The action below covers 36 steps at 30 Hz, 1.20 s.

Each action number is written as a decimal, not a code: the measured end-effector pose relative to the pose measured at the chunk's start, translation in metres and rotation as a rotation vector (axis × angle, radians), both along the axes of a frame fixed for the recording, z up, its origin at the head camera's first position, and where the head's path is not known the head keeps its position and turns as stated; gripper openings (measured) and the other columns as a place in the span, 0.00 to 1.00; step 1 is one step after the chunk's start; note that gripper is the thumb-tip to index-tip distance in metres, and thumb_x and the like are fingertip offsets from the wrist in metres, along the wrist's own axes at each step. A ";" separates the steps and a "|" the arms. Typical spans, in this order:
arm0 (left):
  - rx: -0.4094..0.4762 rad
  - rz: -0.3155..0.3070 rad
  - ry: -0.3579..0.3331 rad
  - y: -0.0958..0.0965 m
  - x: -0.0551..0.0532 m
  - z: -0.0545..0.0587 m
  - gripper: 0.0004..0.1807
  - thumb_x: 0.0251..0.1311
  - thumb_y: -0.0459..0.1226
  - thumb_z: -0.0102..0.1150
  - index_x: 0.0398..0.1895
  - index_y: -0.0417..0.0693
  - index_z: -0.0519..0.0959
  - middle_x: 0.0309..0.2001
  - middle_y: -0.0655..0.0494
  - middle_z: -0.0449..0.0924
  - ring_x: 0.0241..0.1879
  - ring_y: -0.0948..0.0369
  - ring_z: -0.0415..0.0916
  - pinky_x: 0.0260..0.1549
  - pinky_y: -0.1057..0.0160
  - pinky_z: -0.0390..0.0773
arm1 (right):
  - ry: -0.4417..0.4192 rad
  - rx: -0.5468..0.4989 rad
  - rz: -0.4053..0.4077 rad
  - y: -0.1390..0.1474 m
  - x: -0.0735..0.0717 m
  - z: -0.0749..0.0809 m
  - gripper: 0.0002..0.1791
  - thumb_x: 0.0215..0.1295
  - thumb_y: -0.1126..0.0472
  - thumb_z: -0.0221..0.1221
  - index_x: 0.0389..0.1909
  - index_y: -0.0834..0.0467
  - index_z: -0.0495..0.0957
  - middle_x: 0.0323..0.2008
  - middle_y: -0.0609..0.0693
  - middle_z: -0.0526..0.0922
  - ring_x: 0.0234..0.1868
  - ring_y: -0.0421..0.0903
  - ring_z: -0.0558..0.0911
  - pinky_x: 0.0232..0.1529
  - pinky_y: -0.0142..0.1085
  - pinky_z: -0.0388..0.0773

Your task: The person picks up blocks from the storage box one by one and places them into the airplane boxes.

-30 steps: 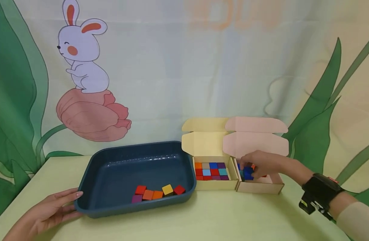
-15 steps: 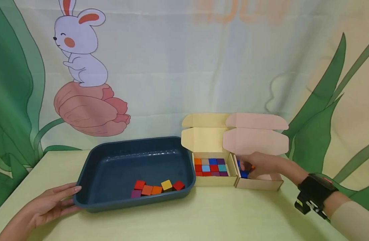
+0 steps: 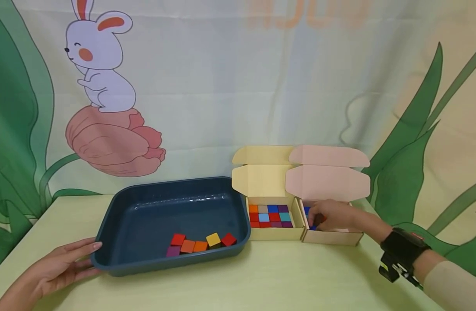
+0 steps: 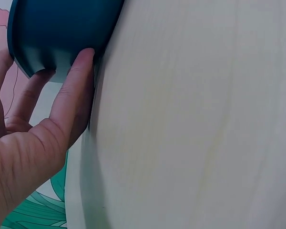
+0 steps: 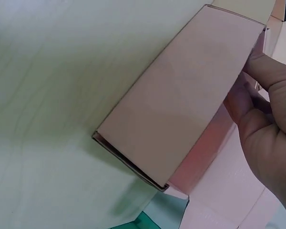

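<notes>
My left hand (image 3: 57, 268) holds the left front corner of a dark blue tray (image 3: 144, 270), the upper digit at the rim and the others against the outer wall (image 4: 52, 47). Along the tray's front right lie several wooden cubes: red (image 3: 178, 240), orange (image 3: 188, 246), purple (image 3: 173, 251) and yellow (image 3: 213, 240). My right hand (image 3: 331, 216) reaches into an open pink box (image 3: 331, 237), fingers and thumb curled at a blue cube (image 3: 312, 227). In the right wrist view, the box wall (image 5: 181, 95) hides my right fingertips.
Left of the pink box stands an open yellow box (image 3: 277, 234) with rows of coloured cubes. Both lids (image 3: 327, 179) stand raised behind them. A printed cloth (image 3: 199, 86) hangs at the back. The boxes and tray stand on a pale green table (image 3: 261, 280).
My right hand has lowered the blue cube into the pink box, and the fingers have shifted slightly there. The left hand stays at the tray corner. The head view has shifted a little.
</notes>
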<state>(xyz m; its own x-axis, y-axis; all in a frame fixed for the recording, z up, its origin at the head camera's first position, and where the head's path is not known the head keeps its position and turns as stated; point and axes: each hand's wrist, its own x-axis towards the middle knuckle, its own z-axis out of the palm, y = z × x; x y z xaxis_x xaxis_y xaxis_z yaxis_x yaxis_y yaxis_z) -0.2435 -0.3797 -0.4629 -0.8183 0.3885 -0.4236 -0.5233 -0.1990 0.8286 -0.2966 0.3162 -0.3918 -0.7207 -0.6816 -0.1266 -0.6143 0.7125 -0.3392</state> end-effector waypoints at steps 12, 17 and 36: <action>-0.025 -0.032 0.020 0.001 -0.004 0.002 0.10 0.78 0.36 0.51 0.45 0.57 0.83 0.49 0.55 0.83 0.51 0.55 0.84 0.58 0.47 0.80 | 0.089 -0.032 -0.071 -0.057 -0.008 0.032 0.05 0.68 0.68 0.64 0.40 0.56 0.84 0.38 0.45 0.80 0.40 0.41 0.82 0.44 0.31 0.85; -0.008 -0.056 0.018 0.001 -0.003 0.001 0.12 0.78 0.36 0.50 0.45 0.60 0.84 0.50 0.56 0.83 0.51 0.56 0.83 0.59 0.48 0.80 | 0.094 -0.024 0.146 -0.131 -0.007 0.043 0.07 0.70 0.68 0.62 0.46 0.57 0.83 0.45 0.50 0.81 0.46 0.46 0.84 0.47 0.31 0.84; -0.036 -0.004 0.024 0.000 -0.002 0.000 0.12 0.78 0.36 0.51 0.43 0.61 0.83 0.48 0.59 0.83 0.50 0.54 0.84 0.57 0.45 0.80 | 0.088 0.365 0.486 -0.321 -0.012 0.018 0.29 0.79 0.58 0.53 0.77 0.56 0.62 0.76 0.50 0.63 0.75 0.42 0.64 0.67 0.23 0.66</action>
<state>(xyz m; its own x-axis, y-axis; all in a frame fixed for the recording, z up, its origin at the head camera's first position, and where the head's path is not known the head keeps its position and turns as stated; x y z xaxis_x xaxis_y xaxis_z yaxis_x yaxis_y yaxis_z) -0.2454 -0.3792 -0.4631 -0.8268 0.3766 -0.4178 -0.5041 -0.1668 0.8474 -0.3090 -0.0043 -0.3739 -0.3569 -0.8587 -0.3677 -0.9124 0.4049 -0.0598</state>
